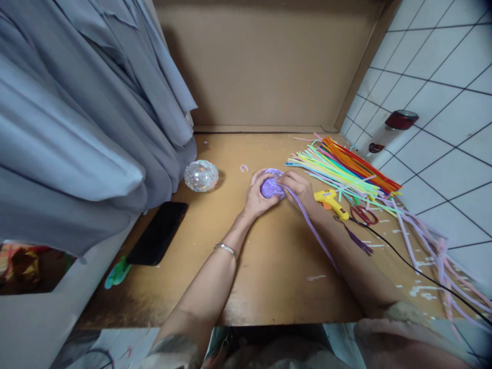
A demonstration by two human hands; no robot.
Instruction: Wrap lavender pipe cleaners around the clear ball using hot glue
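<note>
Near the middle of the wooden table, my left hand (257,196) is wrapped round a purple coiled piece (270,187) from its left side. My right hand (298,187) pinches a long purple strand (310,225) at the piece's upper right edge. The strand's free length hangs down over my right forearm. Part of the coiled piece is hidden by my fingers. A small pale curved bit (244,168) lies on the table above my left hand.
Right of my hands lie a yellow glue gun (331,203) with a black cord, red-handled scissors (364,215), a purple tassel (359,241) and colourful stems (338,171). On the left are a clear ball (201,176), a black phone (157,233) and a grey curtain (126,118).
</note>
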